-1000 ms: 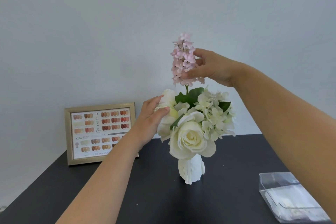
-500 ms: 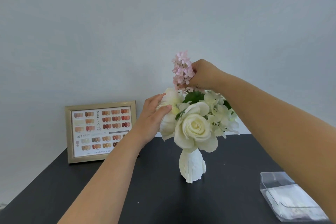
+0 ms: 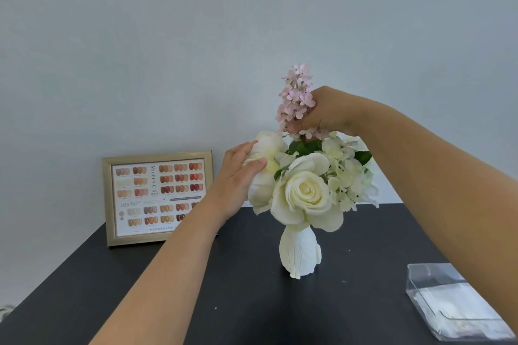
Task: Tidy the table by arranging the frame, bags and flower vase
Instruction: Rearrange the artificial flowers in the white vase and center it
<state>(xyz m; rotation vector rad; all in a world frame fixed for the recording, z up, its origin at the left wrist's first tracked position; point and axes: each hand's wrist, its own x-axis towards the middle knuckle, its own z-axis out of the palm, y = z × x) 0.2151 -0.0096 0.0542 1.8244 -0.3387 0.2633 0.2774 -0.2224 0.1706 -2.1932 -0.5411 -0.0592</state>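
Note:
A white vase stands upright near the middle of the black table, filled with white roses and hydrangea. My right hand is shut on a pink flower sprig, holding it upright at the top of the bouquet. My left hand rests against a white bloom on the bouquet's left side, fingers curved on the petals. A gold frame with a nail-colour chart leans against the wall at the back left, partly hidden by my left wrist.
A clear plastic box with white contents lies at the table's front right, under my right forearm. A grey wall rises right behind the table. The table's left edge slopes down to the lower left.
My right hand has lowered the pink sprig, sinking its stem into the bouquet. My left hand has stayed on the white bloom. The vase has kept its place.

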